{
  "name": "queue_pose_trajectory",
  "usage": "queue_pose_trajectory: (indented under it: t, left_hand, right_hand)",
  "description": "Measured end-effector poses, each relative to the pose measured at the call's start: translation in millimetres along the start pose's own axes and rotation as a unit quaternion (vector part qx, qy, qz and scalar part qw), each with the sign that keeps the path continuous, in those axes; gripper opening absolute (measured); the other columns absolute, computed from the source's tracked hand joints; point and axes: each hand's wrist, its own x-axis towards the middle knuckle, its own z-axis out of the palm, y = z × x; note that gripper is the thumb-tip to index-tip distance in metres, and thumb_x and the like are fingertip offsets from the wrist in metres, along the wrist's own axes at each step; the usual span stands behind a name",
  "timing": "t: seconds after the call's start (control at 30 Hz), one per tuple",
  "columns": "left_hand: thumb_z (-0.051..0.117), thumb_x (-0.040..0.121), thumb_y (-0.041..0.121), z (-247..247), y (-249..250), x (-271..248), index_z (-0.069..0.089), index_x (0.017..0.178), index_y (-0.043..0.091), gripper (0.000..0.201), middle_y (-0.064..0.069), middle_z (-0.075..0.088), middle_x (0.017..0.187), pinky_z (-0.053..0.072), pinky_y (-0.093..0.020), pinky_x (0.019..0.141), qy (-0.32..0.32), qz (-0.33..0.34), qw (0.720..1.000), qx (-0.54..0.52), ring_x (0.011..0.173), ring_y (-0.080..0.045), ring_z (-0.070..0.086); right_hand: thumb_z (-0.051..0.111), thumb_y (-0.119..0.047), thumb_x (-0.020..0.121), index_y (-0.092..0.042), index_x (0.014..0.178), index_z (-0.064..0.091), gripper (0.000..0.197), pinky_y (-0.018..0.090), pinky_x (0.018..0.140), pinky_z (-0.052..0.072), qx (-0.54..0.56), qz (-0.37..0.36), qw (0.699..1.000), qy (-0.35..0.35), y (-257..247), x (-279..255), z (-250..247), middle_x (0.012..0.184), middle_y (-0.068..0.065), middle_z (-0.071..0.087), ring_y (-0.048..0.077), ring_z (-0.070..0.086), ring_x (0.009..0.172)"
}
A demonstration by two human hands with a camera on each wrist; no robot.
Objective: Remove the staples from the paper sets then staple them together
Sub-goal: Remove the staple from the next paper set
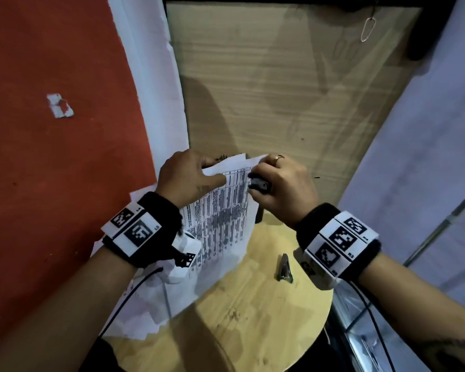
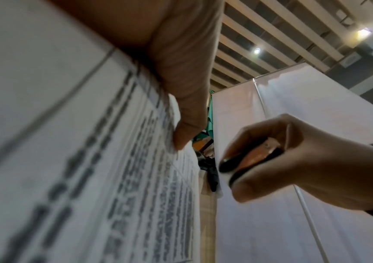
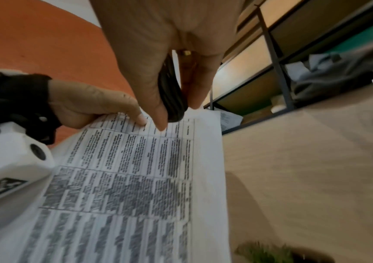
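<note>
Our left hand (image 1: 184, 177) pinches the paper set (image 1: 220, 210) upright to steady its top corner, where our right hand (image 1: 282, 183) grips the black stapler (image 1: 258, 183).

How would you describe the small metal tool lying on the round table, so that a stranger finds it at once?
Start at the round light wooden table, below the two hands. The small grey metal tool lies on its bare top, right of the white printed paper sheets and beside the right wrist. It is the only loose metal thing there; no hand touches it.
</note>
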Motion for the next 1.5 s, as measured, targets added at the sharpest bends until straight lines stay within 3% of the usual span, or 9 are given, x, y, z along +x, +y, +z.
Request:
queue_pose_trajectory:
  t: [0.2, 0.53, 0.67, 0.77, 0.93, 1.13, 1.23, 1.37, 1.5]
  left_hand:
    - [0.062, 0.061, 0.045, 6, -13, 4, 0.076, 0.085, 0.019, 0.038, -0.017, 0.067, 0.067, 0.049, -0.037, 0.062, -0.028, 0.006, 0.999, -0.033, 0.071, -0.038, 0.064]
    - [0.068, 0.056, 0.066, 30, -43, 7, 0.068, 0.063, 0.038, 0.028, -0.01, 0.07, 0.074, 0.052, -0.046, 0.071, -0.088, -0.023, 0.992, -0.085, 0.075, -0.032, 0.067]
    - [0.069, 0.054, 0.072, 30, -59, 12, 0.073, 0.074, 0.036, 0.041, -0.002, 0.073, 0.076, 0.055, -0.045, 0.074, -0.141, -0.015, 0.982, -0.126, 0.073, -0.022, 0.068]
    - [0.069, 0.052, 0.072, 27, -59, 18, 0.071, 0.066, 0.038, 0.037, 0.006, 0.064, 0.064, 0.037, -0.027, 0.061, -0.18, 0.01, 0.973, -0.144, 0.06, -0.009, 0.055]
    - [0.068, 0.051, 0.076, 24, -61, 25, 0.069, 0.064, 0.033, 0.045, -0.002, 0.054, 0.065, 0.03, -0.026, 0.059, -0.219, 0.03, 0.963, -0.156, 0.062, -0.013, 0.049]
    - [0.075, 0.067, 0.044, 17, -51, 23, 0.072, 0.081, 0.038, 0.016, 0.022, 0.071, 0.08, 0.045, -0.011, 0.075, -0.243, 0.045, 0.948, -0.2, 0.079, 0.008, 0.063]
    - [0.076, 0.064, 0.026, 11, -56, 25, 0.07, 0.094, 0.018, 0.031, 0.013, 0.072, 0.084, 0.049, -0.017, 0.078, -0.193, 0.034, 0.956, -0.219, 0.082, 0.002, 0.064]
    - [0.079, 0.066, 0.006, -12, -86, 18, 0.069, 0.093, 0.014, 0.029, 0.006, 0.07, 0.082, 0.049, -0.01, 0.067, -0.077, -0.033, 0.965, -0.247, 0.07, 0.006, 0.061]
    - [0.092, 0.037, 0.042, -2, -114, -8, 0.061, 0.105, 0.011, 0.081, 0.017, 0.07, 0.072, 0.047, -0.022, 0.063, -0.028, -0.16, 0.898, -0.41, 0.064, 0.005, 0.064]
  right_hand:
    - [0.073, -0.017, 0.062, -0.005, 0.078, 0.071, 0.021, 0.039, 0.063, 0.052, 0.073, 0.125, 0.987, -0.073, 0, -31, 24, 0.079, 0.013, 0.066, 0.034, 0.063, 0.073]
    - [0.082, -0.023, 0.062, -0.01, 0.091, 0.072, 0.034, 0.028, 0.067, 0.043, 0.114, 0.295, 0.922, -0.225, 18, -78, 74, 0.089, 0.009, 0.065, 0.025, 0.059, 0.085]
    - [0.09, -0.014, 0.051, -0.011, 0.09, 0.073, 0.043, 0.004, 0.08, 0.036, 0.263, 0.335, 0.888, -0.175, 35, -71, 66, 0.112, 0.008, 0.05, 0.013, 0.048, 0.104]
    - [0.091, -0.015, 0.047, -0.026, 0.084, 0.074, 0.042, 0.025, 0.103, 0.038, 0.386, 0.362, 0.827, -0.191, 48, -62, 59, 0.134, 0.006, 0.041, 0.014, 0.04, 0.126]
    - [0.082, 0.002, 0.053, -0.009, 0.097, 0.07, 0.047, 0.038, 0.088, 0.05, 0.504, 0.365, 0.733, -0.275, 51, -53, 49, 0.102, 0.015, 0.069, 0.021, 0.066, 0.09]
    - [0.081, -0.001, 0.051, -0.017, 0.085, 0.075, 0.038, 0.039, 0.082, 0.047, 0.509, 0.351, 0.737, -0.273, 46, -47, 46, 0.087, 0.01, 0.073, 0.023, 0.062, 0.084]
    - [0.082, -0.004, 0.05, -0.017, 0.084, 0.076, 0.037, 0.048, 0.088, 0.047, 0.503, 0.353, 0.749, -0.248, 46, -43, 38, 0.092, 0.013, 0.072, 0.027, 0.064, 0.088]
    - [0.08, -0.007, 0.049, -0.015, 0.089, 0.073, 0.042, 0.019, 0.058, 0.048, 0.512, 0.361, 0.753, -0.201, 59, -37, 17, 0.092, 0.009, 0.073, 0.017, 0.063, 0.076]
    - [0.09, -0.015, 0.029, -0.014, 0.088, 0.071, 0.062, 0.012, 0.044, 0.043, 0.571, 0.38, 0.714, -0.138, 73, -33, 10, 0.079, -0.002, 0.074, 0.008, 0.066, 0.061]
